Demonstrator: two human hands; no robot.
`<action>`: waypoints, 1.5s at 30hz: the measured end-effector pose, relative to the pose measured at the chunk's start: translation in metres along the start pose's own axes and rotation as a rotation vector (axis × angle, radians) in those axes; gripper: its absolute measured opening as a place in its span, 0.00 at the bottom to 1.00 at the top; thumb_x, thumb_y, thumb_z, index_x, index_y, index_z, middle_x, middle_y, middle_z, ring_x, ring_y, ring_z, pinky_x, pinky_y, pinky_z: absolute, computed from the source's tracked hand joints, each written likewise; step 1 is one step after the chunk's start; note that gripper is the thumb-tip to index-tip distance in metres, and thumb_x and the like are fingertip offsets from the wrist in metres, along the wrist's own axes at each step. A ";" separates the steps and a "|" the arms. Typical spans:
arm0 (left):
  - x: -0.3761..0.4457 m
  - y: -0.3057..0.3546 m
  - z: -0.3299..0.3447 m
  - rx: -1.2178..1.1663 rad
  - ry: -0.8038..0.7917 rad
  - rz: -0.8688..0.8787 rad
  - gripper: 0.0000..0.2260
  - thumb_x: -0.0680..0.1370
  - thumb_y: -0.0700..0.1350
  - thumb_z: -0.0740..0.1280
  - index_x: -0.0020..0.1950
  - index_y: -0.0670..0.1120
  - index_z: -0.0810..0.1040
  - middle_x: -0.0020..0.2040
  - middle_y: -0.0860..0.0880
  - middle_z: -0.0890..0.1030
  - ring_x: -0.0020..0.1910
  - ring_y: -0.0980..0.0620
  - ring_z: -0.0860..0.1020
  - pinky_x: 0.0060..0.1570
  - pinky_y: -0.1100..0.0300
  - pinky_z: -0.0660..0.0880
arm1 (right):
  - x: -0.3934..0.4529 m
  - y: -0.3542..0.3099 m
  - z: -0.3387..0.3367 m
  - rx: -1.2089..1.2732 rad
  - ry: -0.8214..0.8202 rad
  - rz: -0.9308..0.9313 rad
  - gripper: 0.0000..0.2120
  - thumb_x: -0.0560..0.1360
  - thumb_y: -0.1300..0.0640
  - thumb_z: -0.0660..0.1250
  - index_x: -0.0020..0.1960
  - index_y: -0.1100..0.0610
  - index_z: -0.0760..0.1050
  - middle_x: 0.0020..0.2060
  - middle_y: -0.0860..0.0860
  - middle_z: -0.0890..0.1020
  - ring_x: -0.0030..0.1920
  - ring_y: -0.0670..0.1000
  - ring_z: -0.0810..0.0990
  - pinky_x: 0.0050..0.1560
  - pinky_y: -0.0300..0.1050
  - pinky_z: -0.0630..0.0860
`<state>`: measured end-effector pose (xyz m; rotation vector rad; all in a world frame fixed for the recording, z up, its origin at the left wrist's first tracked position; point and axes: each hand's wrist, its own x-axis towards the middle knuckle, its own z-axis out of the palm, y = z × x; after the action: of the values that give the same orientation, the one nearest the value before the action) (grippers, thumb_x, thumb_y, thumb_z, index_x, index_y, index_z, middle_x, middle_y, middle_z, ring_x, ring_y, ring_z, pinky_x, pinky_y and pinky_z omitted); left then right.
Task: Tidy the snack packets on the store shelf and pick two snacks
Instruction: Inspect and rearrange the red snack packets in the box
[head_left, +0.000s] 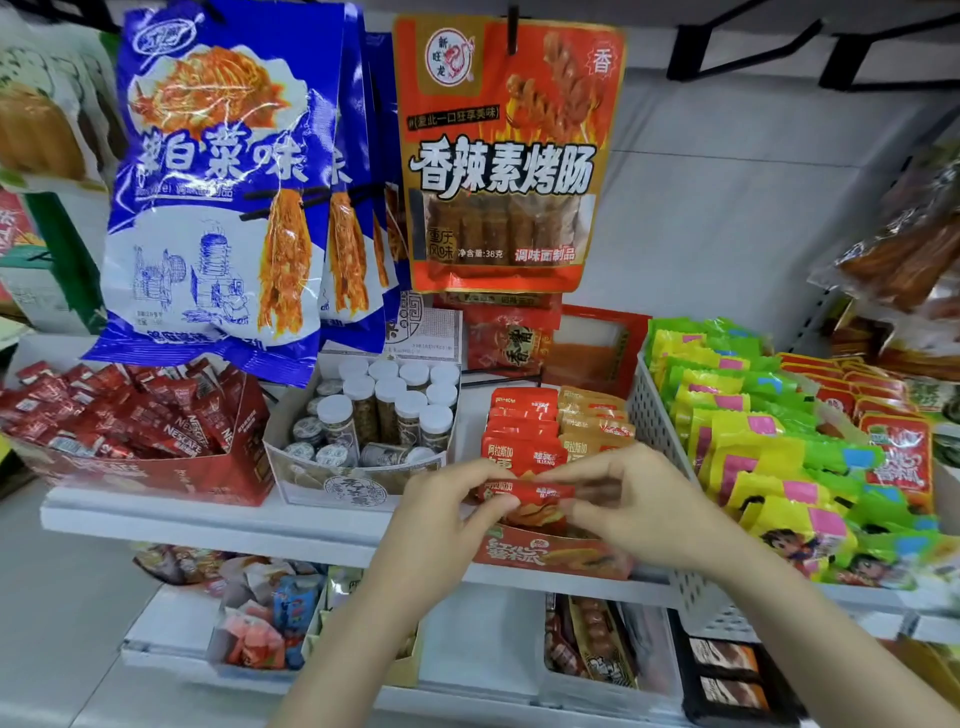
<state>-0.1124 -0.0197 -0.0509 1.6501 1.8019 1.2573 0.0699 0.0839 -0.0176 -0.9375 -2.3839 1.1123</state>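
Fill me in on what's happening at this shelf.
A person is tidying snacks at a store shelf. Both hands pinch one small red packet at the front of an open display box, the left hand at its left end and the right hand at its right. More red and orange packets stand in rows behind it.

Above the hands hangs an orange packet (506, 156) printed 香辣素烤肠, 调味面制品 and 净含量:38克. Up to their left, red sachets (130, 410) read NESCAFE, and the blue bag (218, 182) shows 白菜味.
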 end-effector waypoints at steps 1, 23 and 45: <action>0.000 -0.001 -0.001 0.022 -0.012 0.006 0.04 0.77 0.44 0.71 0.51 0.51 0.83 0.42 0.64 0.80 0.43 0.70 0.77 0.39 0.77 0.69 | -0.001 0.000 -0.005 0.037 0.011 0.010 0.16 0.73 0.63 0.69 0.50 0.43 0.84 0.42 0.40 0.86 0.39 0.37 0.83 0.42 0.31 0.78; 0.000 -0.007 -0.007 -0.228 -0.079 -0.063 0.15 0.75 0.61 0.69 0.40 0.50 0.83 0.41 0.50 0.84 0.44 0.49 0.82 0.50 0.44 0.78 | 0.015 -0.005 0.001 -0.331 0.311 -0.189 0.04 0.68 0.53 0.78 0.42 0.49 0.85 0.37 0.41 0.83 0.39 0.39 0.81 0.44 0.25 0.73; 0.010 -0.004 0.002 -0.593 0.013 -0.172 0.17 0.79 0.55 0.60 0.55 0.44 0.80 0.48 0.47 0.86 0.47 0.50 0.84 0.45 0.64 0.78 | 0.020 -0.025 -0.056 0.472 0.807 -0.057 0.01 0.74 0.56 0.72 0.45 0.51 0.84 0.39 0.47 0.87 0.42 0.46 0.86 0.43 0.44 0.82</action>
<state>-0.1151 -0.0095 -0.0521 1.1339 1.3531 1.5297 0.0763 0.1167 0.0378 -0.9048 -1.4160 0.9583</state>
